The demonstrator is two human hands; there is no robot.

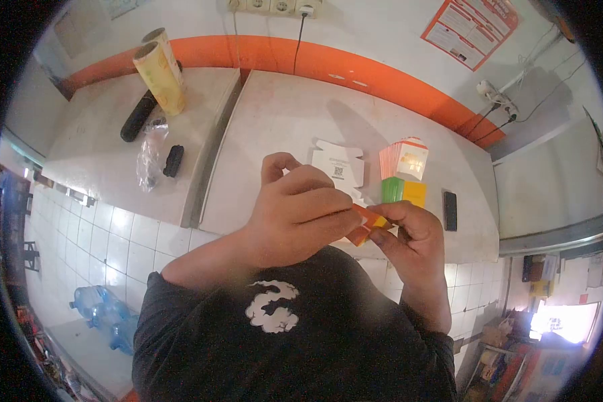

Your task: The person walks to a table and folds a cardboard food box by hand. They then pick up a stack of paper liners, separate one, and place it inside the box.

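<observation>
Between both hands, in front of my chest, is a small orange and yellow carton [363, 230], partly hidden by fingers. My left hand [301, 209] is curled with its fingertips against the carton's left end. My right hand [412, 234] pinches the yellow end between thumb and fingers. Just beyond the hands, a white unfolded carton blank [339, 164] with a printed QR code lies on the white counter [275, 120]. To its right are a stack of orange-edged printed cartons [405, 159] and a green and yellow carton piece [403, 191].
A black phone [450, 211] lies near the counter's right end. On the left counter are yellow rolls [161, 77], a dark cylinder [139, 116], a clear plastic bag [153, 155] and a small black object [173, 161]. Blue water jugs [104, 311] are at lower left.
</observation>
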